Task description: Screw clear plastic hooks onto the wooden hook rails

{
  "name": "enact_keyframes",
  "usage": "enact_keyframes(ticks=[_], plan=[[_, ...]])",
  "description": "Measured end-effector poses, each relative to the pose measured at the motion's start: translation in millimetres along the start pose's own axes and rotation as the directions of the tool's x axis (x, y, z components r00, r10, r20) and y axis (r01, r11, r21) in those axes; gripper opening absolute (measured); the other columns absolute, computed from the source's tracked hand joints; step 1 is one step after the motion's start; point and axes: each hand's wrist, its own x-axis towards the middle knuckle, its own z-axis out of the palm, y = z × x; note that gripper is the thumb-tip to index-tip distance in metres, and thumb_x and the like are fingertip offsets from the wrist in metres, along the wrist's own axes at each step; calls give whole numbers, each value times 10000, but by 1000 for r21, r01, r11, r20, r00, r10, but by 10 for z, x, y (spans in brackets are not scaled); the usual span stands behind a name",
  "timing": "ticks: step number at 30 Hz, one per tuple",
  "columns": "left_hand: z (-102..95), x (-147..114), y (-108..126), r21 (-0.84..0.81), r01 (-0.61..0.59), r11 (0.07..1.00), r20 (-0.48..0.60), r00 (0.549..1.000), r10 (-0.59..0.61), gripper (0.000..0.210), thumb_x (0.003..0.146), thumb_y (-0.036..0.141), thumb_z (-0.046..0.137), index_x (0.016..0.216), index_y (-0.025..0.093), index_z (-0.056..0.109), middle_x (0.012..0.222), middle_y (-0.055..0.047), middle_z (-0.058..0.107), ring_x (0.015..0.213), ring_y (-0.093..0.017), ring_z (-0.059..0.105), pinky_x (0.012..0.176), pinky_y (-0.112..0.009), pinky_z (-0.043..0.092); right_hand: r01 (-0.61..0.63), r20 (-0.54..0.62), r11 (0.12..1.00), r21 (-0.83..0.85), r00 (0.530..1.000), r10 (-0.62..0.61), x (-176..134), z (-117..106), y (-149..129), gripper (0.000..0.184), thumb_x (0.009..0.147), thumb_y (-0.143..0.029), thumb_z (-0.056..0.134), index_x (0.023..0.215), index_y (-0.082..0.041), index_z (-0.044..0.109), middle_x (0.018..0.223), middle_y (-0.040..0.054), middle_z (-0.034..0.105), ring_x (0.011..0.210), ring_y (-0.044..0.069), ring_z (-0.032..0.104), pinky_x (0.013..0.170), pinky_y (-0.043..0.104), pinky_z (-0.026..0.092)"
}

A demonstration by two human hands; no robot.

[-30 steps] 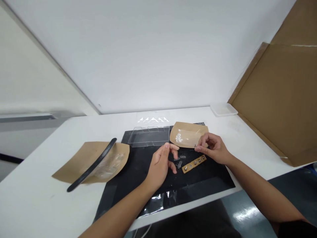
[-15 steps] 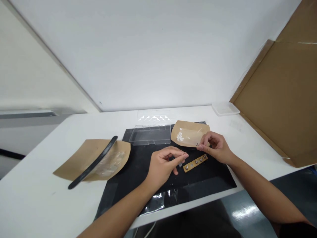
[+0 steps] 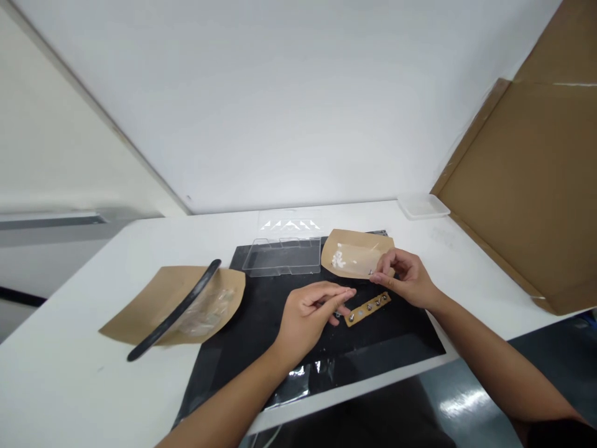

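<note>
My left hand (image 3: 310, 311) hovers over the black mat (image 3: 261, 330), thumb and forefinger pinched together; whatever sits between the tips is too small to name. Just right of those fingertips lies a narrow tan strip (image 3: 360, 313) carrying several small shiny metal pieces. My right hand (image 3: 401, 274) is at the near right edge of a brown paper tray (image 3: 336, 239), its fingertips closed on a tiny dark metallic piece (image 3: 371, 272). Small white bits (image 3: 337, 256) lie in that tray. A little clear or metallic piece (image 3: 337, 315) shows partly behind my left fingers.
Behind the mat's middle stands a clear plastic case (image 3: 282, 256), lid raised. To the left, a black curved bar (image 3: 175, 311) lies across another brown paper tray (image 3: 140, 311) holding clear plastic pieces. A white shallow container (image 3: 423, 206) and a large cardboard box (image 3: 527, 186) are at right.
Both hands stay almost where they were, still pinched. My left fingers have shifted slightly, covering more of the little piece behind them. The view has tilted slightly.
</note>
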Motion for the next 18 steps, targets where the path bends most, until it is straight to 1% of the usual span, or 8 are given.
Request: enact_keyframes(ticks=[3,6,12,15,18], plan=[[-1,3,-15,9,-11,1000,47,999,10,245,961,406,759,978,188,869,1000,-123,841,661,-197,805,477,-223,636,10,-1,1000,-24,1000,-10,4,-8,-5,328,873,-381,882,822,-220,601,818,3,711,750,153,678,711,305,550],[5,12,-46,27,-29,999,88,996,26,271,1002,401,705,997,173,851,1022,-127,837,659,-187,808,504,-211,631,19,-2,999,-40,1000,-19,13,-21,0,322,867,-377,889,832,-219,611,831,5,712,761,155,669,727,308,544],[-3,41,-83,110,-73,991,115,992,60,269,1022,386,677,1049,180,847,1073,-131,831,659,-185,812,527,-219,615,29,-21,997,-70,999,-30,32,-48,29,332,845,-384,910,837,-223,620,830,-1,708,768,164,667,744,318,532],[-37,49,-76,164,-132,978,127,986,112,222,991,374,726,1021,207,869,989,-101,844,641,-181,799,586,-254,636,38,-22,994,-99,999,-41,29,-57,42,317,864,-392,892,848,-223,625,839,4,715,782,169,676,763,327,538],[-65,51,-74,225,-186,957,118,980,162,157,941,361,794,929,233,883,836,-58,834,608,-167,762,573,-247,600,50,-15,990,-132,999,-52,24,-64,49,303,894,-416,861,855,-223,631,837,10,719,775,170,667,753,328,541]])
